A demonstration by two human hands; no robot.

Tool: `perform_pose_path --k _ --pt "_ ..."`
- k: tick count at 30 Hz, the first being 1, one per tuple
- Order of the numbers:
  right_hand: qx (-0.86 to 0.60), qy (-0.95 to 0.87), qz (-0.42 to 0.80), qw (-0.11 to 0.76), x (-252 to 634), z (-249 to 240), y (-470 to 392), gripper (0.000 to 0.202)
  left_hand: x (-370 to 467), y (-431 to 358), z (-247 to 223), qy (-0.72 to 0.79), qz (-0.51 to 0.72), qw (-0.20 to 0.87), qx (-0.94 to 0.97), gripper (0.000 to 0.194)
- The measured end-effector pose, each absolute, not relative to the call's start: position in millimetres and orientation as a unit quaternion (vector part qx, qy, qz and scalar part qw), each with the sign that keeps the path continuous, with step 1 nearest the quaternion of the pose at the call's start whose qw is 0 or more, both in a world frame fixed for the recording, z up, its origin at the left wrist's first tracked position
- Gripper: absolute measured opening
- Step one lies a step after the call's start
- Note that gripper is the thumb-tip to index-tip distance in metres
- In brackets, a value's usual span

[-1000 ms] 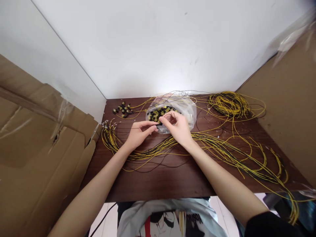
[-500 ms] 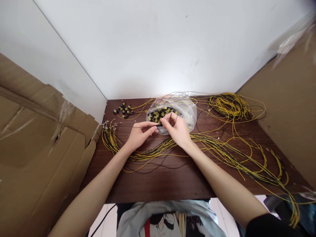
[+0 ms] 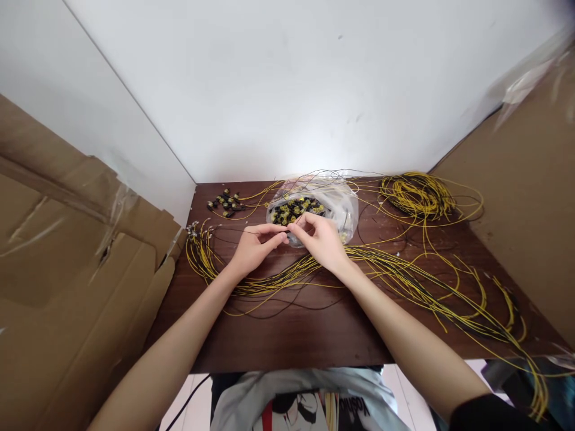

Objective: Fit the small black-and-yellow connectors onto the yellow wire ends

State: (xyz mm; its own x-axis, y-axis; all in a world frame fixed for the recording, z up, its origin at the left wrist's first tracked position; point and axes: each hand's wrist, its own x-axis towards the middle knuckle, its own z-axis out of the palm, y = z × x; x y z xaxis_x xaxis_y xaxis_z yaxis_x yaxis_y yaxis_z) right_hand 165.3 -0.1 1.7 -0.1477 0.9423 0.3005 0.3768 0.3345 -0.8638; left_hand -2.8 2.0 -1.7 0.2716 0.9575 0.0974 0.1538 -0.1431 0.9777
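My left hand (image 3: 258, 246) pinches a thin black wire (image 3: 229, 229) with a small dark piece at the fingertips. My right hand (image 3: 320, 238) is closed at the same spot, thumb and index finger pressed together on the small dark piece, which is mostly hidden. Both hands meet just in front of a clear plastic bag (image 3: 348, 206) holding many black and yellow connectors (image 3: 294, 209). Below the hands, a long bundle of yellow and black wires (image 3: 278, 276) runs across the brown table (image 3: 287, 341).
Several loose connectors (image 3: 226, 202) lie at the back left. A coil of yellow and black wire (image 3: 417, 194) sits at the back right. Cardboard (image 3: 67, 287) stands on the left and more cardboard (image 3: 525, 197) on the right, with a white wall (image 3: 287, 90) behind.
My right hand has moved slightly left and down, so its fingertips now meet those of my left hand. My left hand has hardly moved.
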Motion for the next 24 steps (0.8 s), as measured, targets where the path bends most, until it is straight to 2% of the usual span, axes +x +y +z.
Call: perform_pose_path --k 6,18,24 --pt "-0.495 -0.667 0.307 0.464 167.1 2.6 1.2 0.023 -3.6 2.8 -3.4 0.439 0.413 0.487 0.632 0.027" --pt "-0.432 -0.685 0.372 0.454 165.7 -2.5 3.8 0.011 -1.9 1.4 1.1 0.443 0.428 0.498 0.611 0.022" --pt "-0.430 -0.652 0.414 0.468 166.6 -5.8 6.3 0.014 -1.6 1.5 1.4 0.447 0.436 0.503 0.598 0.024"
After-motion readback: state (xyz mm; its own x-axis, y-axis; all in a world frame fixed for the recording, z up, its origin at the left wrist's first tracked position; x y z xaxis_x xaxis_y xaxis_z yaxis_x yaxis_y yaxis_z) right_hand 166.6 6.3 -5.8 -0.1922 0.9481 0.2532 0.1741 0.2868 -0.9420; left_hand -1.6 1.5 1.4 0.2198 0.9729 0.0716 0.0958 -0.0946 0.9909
